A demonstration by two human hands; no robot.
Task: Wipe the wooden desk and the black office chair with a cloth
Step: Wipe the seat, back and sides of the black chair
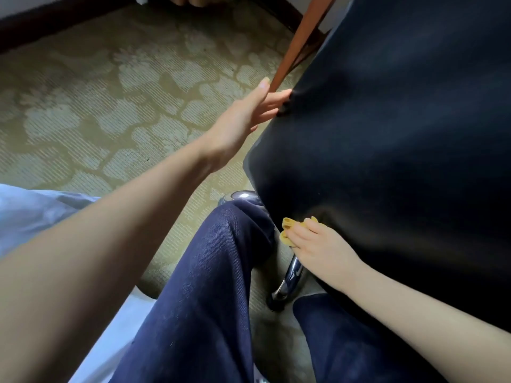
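- Head view: your left hand [243, 117] holds the left edge of the chair [401, 134]. Its fingers go round behind the black padding and the thumb stays on the near side.
- Your right hand [318, 244] is low on the chair's lower left corner, fingers folded over a bunched yellow cloth [286, 225] and pressing it against the black surface.
- Progress: this looks like the chair step, with the cloth at the bottom corner. Nothing shows which parts of the chair are already wiped, so the wide black area above the cloth may be left to do.
- Of the desk, only a wooden leg [301, 37] shows, just behind the chair's upper left edge. Its top is out of sight, so I cannot tell whether it is wiped.
- Edges: the chair's left edge runs from your left hand down to the cloth. Below the cloth sits the chrome base [290, 275].
- Room: your knee [235, 230] is close to the chair's lower corner, so sideways strokes there are cramped. Left of the chair lies carpet [110, 106], and upward over the chair the way is free.
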